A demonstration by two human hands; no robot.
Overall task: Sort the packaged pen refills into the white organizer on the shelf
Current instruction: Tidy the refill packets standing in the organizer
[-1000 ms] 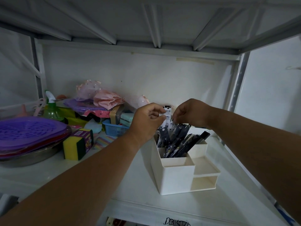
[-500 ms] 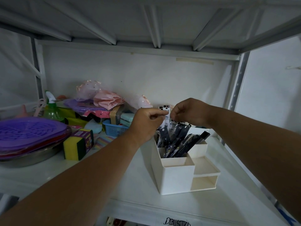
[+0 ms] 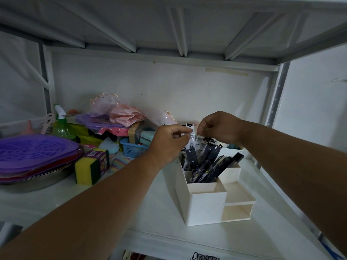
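Since the earlier frame both hands have barely shifted. Nearest, the white plastic compartment organizer (image 3: 206, 205) holds dark packaged pen refills (image 3: 204, 166), long axes upright, directly below the hands. Behind, the left hand (image 3: 169, 141) and right hand (image 3: 217, 128), close together, each pinch a packet top; neither is nearer.

Matt white plastic organizer (image 3: 199, 203), glossy film-wrapped refill packets (image 3: 206, 162), shiny metal bowl (image 3: 37, 182), purple plastic lid (image 3: 35, 149).
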